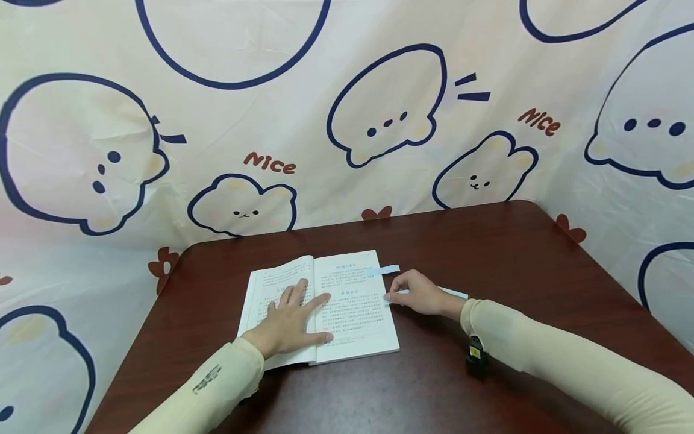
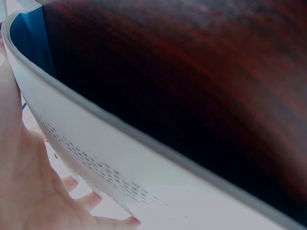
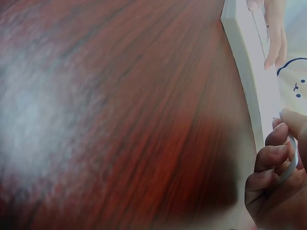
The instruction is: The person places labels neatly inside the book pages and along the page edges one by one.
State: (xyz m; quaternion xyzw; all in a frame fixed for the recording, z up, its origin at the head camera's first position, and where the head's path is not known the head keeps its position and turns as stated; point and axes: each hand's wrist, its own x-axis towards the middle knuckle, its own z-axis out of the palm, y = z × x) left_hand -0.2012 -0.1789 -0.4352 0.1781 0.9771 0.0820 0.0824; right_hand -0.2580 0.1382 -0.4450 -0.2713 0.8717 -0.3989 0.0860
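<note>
An open book [image 1: 355, 328] lies on the table with printed pages facing up. My left hand [image 1: 290, 322] rests on it with fingers spread, across the fold between the two pages. In the left wrist view, that hand [image 2: 33, 187] lies against the curved page. A light blue paper strip [image 1: 389, 269] sticks out past the right page's upper edge. Beside that page, my right hand [image 1: 420, 292] pinches another pale strip [image 1: 455, 293] between thumb and fingers, at the book's right edge. The strip [image 3: 290, 167] runs through the curled fingers in the right wrist view.
The dark red-brown wooden table [image 1: 461, 241] has rounded far corners. A cloth with cartoon drawings [image 1: 303, 120] hangs behind and along both sides. A small black device [image 1: 476, 355] is at the right wrist's underside.
</note>
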